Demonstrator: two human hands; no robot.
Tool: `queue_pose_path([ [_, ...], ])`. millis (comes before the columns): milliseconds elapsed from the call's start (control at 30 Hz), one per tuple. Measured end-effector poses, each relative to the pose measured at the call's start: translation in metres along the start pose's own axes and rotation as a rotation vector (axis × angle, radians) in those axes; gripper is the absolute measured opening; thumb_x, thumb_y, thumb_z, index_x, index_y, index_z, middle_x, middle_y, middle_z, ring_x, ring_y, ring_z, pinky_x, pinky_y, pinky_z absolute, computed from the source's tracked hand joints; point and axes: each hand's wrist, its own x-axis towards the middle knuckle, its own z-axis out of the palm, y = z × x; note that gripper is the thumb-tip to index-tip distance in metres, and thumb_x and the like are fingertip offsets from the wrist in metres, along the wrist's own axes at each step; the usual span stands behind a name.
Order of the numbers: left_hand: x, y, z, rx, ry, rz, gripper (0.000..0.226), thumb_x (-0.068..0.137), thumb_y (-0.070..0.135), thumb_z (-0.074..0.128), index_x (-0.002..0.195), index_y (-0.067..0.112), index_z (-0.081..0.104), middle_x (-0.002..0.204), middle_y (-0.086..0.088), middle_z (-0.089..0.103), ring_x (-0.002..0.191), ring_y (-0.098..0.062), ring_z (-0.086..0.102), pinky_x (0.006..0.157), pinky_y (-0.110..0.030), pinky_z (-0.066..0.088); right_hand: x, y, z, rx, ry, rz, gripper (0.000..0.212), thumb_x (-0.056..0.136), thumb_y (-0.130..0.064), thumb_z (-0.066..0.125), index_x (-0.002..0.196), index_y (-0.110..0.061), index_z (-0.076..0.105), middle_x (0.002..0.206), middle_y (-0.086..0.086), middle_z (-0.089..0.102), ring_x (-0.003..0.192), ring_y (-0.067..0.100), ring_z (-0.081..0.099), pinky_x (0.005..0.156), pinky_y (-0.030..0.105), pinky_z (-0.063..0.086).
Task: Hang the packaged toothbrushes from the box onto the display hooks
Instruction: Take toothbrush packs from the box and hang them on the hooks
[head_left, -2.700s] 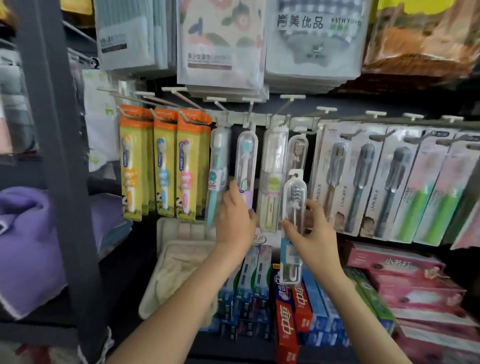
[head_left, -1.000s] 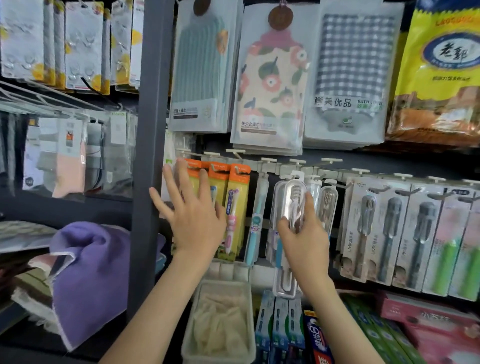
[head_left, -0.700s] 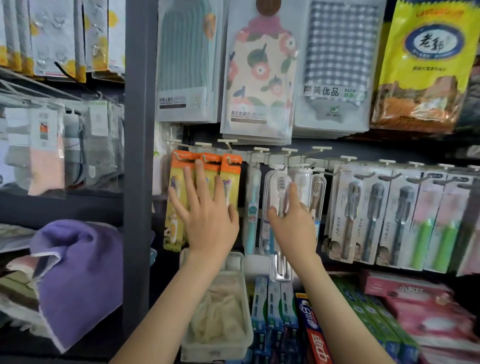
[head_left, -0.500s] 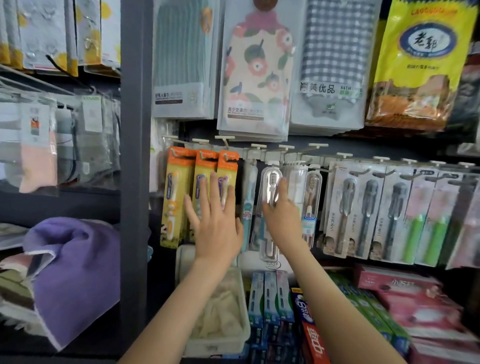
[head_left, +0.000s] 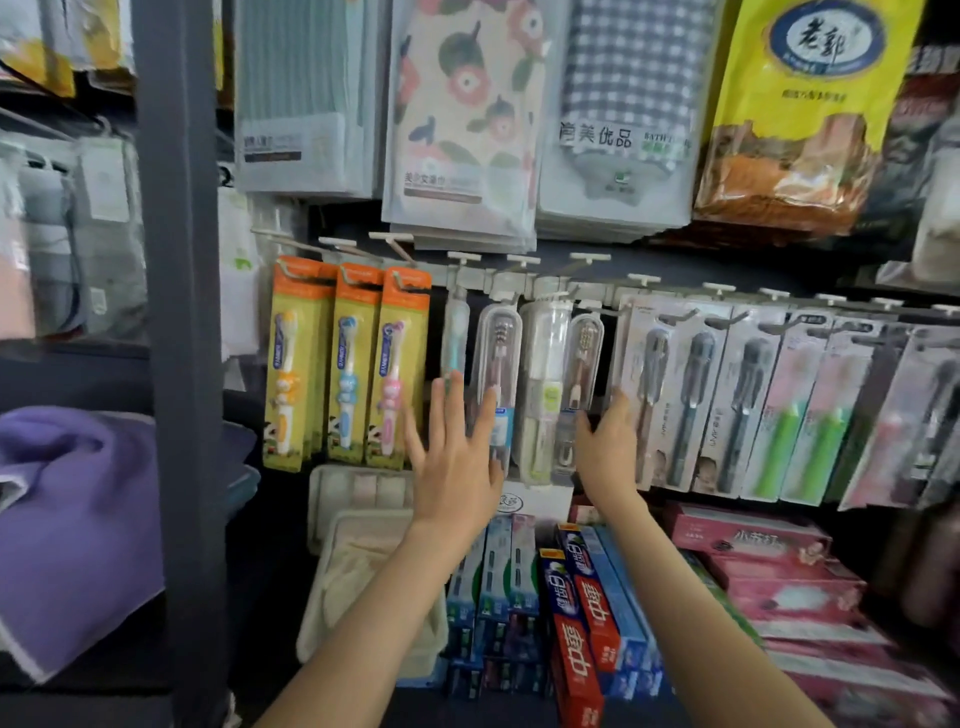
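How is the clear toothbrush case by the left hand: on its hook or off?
On. The case hangs upright from a hook; the left hand is open beside it, gripping nothing.

The toothbrush packs (head_left: 348, 364) are orange and yellow, the towel (head_left: 78, 519) purple, the cloth (head_left: 634, 67) blue-checked, the bag (head_left: 800, 104) yellow.

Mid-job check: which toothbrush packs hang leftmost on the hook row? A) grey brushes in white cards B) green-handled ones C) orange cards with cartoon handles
C: the orange cards hang at the row's left end, next to the grey upright; the grey-brush packs and green-handled packs hang further right.
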Motion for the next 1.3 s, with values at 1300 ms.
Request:
queue_pose_path([
  [1300, -0.001, 0.009, -0.088, -0.030, -0.190, -0.068, 0.080, 0.095, 0.034, 0.050, 0.154, 0.025, -0.004, 0.159, -0.011, -0.016, 0.146, -0.029, -0.017, 0.109, -0.051, -0.021, -0.066, -0.066, -0.081, 0.123, 0.030, -0.252, 0.043, 0.083, -0.027, 0.069, 0.119, -0.015, 0.048, 0.107, 0.005, 0.057, 0.094, 0.022, 0.056, 0.081, 0.036, 0.049],
])
